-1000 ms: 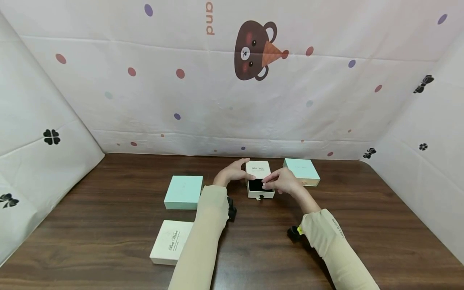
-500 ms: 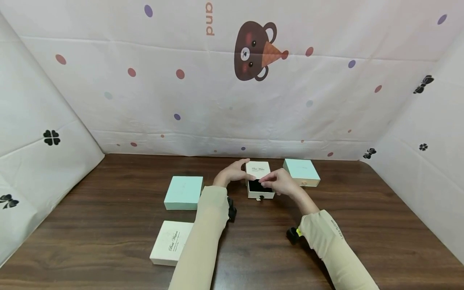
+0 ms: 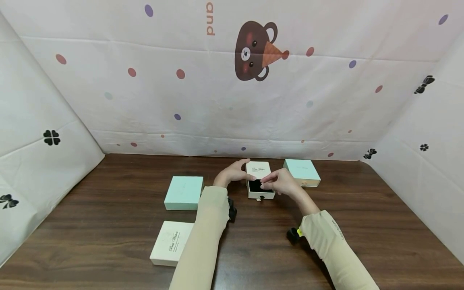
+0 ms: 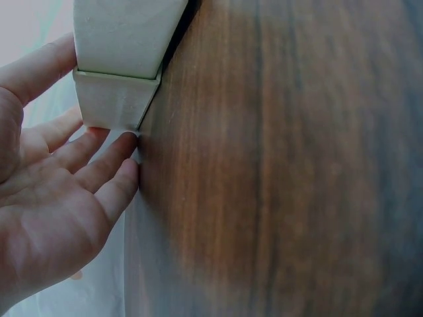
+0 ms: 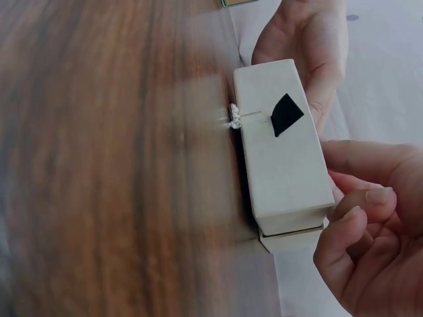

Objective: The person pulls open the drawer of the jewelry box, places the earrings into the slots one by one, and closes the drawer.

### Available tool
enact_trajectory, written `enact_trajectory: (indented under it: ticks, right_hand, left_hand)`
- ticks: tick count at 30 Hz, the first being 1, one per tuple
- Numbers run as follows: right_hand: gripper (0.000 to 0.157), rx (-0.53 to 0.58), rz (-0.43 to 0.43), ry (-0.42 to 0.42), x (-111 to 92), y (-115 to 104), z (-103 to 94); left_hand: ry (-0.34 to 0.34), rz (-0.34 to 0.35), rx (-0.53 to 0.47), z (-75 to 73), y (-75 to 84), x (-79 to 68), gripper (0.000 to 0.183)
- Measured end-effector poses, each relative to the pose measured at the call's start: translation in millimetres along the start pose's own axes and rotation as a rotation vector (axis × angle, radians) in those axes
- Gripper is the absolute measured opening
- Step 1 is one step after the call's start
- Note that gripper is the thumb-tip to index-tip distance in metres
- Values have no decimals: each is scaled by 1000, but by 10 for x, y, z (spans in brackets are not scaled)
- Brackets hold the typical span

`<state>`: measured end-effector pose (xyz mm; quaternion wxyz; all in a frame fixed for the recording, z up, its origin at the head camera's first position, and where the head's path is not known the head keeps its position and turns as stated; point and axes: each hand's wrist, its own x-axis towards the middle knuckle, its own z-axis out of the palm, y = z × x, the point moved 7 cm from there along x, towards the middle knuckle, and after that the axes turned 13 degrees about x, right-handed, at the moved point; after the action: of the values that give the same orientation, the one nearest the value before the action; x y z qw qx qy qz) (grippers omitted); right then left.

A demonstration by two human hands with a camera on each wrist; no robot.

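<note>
A small white drawer box (image 3: 258, 169) with "Best Wishes" lettering lies at the table's back middle, its black-lined drawer (image 3: 261, 195) pulled out toward me. My left hand (image 3: 233, 172) holds the box's left side, thumb toward the front and fingers toward the back. In the left wrist view its fingertips (image 4: 122, 173) touch the box end. Over the drawer, my right hand (image 3: 284, 182) pinches a tiny whitish piece, mostly hidden by the fingertips. A sparkling earring-like piece (image 5: 235, 117) with a thin pin lies on the table against the drawer front, beside a black pull tab (image 5: 287, 115).
A mint box (image 3: 184, 192) stands left of my left arm, and a larger white box (image 3: 172, 242) lies nearer, partly behind the sleeve. Another mint box (image 3: 302, 172) sits right of the drawer box. A patterned white cloth (image 3: 203, 100) rises behind the table (image 3: 108, 225).
My right fingertips have shifted slightly over the drawer, going left and then a little back, still pinched together. The left hand and the boxes stay in place.
</note>
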<state>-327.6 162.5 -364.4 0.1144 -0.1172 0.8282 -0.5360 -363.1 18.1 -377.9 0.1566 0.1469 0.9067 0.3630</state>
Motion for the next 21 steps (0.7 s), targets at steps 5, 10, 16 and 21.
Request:
enact_trajectory:
  ticks: [5, 10, 16, 21]
  right_hand:
    - [16, -77, -20, 9, 2, -9, 6]
    - [13, -141, -19, 39, 16, 2, 0]
    - [11, -208, -26, 66, 17, -13, -7]
    - [12, -236, -13, 58, 14, -13, -10]
  left_hand:
    - [-1, -1, -1, 2, -3, 1, 78]
    - [1, -5, 2, -2, 1, -5, 78]
    - [3, -1, 4, -3, 0, -3, 78]
    - [1, 0, -3, -1, -15, 9, 78]
